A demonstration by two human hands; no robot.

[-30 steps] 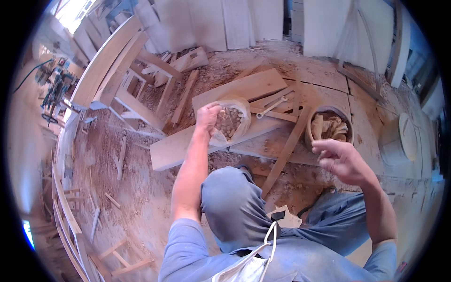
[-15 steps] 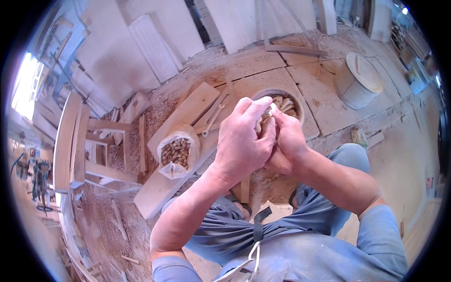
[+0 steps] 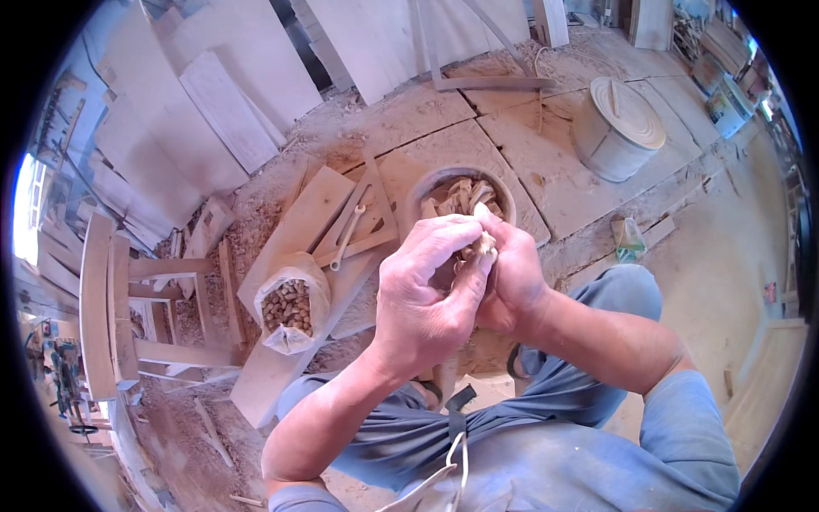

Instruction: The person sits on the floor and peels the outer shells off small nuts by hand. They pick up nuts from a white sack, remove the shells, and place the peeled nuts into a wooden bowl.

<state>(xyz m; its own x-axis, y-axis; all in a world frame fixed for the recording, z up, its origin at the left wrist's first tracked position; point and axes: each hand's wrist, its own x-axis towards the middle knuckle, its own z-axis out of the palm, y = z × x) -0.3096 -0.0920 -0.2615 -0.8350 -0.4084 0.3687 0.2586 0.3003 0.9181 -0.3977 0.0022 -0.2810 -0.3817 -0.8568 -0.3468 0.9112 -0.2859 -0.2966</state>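
Observation:
My left hand [image 3: 422, 299] and my right hand [image 3: 518, 277] meet in front of me, both closed around a small, pale brown, rough piece [image 3: 483, 245]. Only its upper part shows between my thumbs and fingers; its kind I cannot make out. Just beyond my hands stands a round tub [image 3: 418, 194] holding light brown broken pieces [image 3: 467, 194], partly covered by my fingers. Left of them, an open whitish bag [image 3: 317, 299] full of small brown nut-like pieces [image 3: 287, 309] rests on a board.
A combination wrench [image 3: 348, 237] lies on wooden boards [image 3: 294, 218] between bag and tub. At the left is a wooden frame [image 3: 101, 307]. A lidded drum [image 3: 616, 128] stands at the far right. Large panels [image 3: 392, 51] lean at the back. Dust and scraps cover the floor.
The view has shifted, so the surroundings sit farther left in it. My hands remain together, my left thumb is now raised against the small piece, and more of the tub shows.

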